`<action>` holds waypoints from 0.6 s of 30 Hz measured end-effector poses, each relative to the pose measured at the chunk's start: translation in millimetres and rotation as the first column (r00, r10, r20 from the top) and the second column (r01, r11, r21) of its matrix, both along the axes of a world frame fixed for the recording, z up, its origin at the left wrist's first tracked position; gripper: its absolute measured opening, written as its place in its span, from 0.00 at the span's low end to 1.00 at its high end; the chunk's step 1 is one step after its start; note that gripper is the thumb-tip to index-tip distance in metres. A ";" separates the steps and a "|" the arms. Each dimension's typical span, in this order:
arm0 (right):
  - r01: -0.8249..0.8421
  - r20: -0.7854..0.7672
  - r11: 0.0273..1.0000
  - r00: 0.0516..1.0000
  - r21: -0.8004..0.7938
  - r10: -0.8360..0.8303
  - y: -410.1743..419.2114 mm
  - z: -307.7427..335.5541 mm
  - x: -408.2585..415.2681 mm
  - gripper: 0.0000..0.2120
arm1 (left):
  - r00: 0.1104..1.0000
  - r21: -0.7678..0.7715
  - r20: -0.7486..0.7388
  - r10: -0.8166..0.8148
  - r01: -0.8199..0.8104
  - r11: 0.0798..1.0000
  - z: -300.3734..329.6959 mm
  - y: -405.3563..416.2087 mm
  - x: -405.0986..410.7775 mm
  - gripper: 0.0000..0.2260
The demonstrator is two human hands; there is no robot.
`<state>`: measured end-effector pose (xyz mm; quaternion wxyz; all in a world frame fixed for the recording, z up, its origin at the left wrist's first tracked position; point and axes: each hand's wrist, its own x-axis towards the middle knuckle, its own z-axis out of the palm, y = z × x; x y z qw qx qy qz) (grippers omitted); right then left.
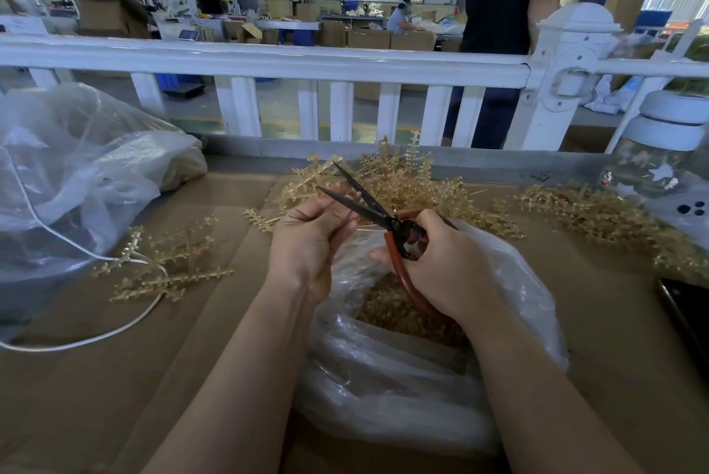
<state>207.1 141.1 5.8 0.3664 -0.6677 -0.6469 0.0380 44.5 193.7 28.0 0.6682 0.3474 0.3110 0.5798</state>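
Note:
My right hand (441, 266) grips the red handles of a pair of scissors (368, 208), whose dark blades stand open and point up and to the left. My left hand (307, 239) is curled beside the blades and pinches a thin pale plastic stem between its fingers, close to the lower blade. Under both hands lies an open clear plastic bag (403, 377) holding several small tan plastic pieces (403, 316). A heap of tan plastic sprue branches (406, 182) lies just beyond the scissors.
Cardboard (115, 377) covers the table. More sprue branches lie at left (169, 266) and at right (598, 212). A big plastic bag (76, 174) and white cable (96, 335) sit left, a jar (660, 151) and phone (686, 312) right. A white railing (268, 62) and a standing person (502, 13) are beyond.

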 end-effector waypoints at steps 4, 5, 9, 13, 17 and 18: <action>-0.002 -0.026 1.000 1.000 -0.003 0.002 -0.3 0.3 0.6 0.28 | 0.997 0.097 -0.082 0.011 -0.003 0.995 -0.4 -1.5 0.7 0.10; 0.000 -0.024 1.000 1.000 -0.002 0.000 -0.6 0.4 0.8 0.27 | 0.994 0.129 -0.110 0.025 -0.011 0.992 -0.9 -1.6 1.3 0.11; 0.021 0.009 1.000 1.000 0.012 -0.021 -0.5 1.1 0.6 0.28 | 0.974 0.237 -0.210 0.089 -0.037 0.971 -1.7 -2.6 2.7 0.10; 0.058 0.029 0.998 0.998 0.021 -0.059 0.3 2.6 0.3 0.30 | 0.967 0.284 -0.223 0.126 -0.059 0.957 -2.6 -2.6 1.8 0.04; 0.067 0.030 0.997 0.997 0.037 -0.068 -2.0 4.3 -1.8 0.35 | 0.963 0.296 -0.230 0.142 -0.069 0.953 -1.8 -3.2 1.5 0.05; 0.070 0.033 0.997 0.997 0.037 -0.071 -2.2 4.4 -2.2 0.34 | 0.963 0.295 -0.230 0.139 -0.067 0.953 -1.5 -3.3 1.5 0.07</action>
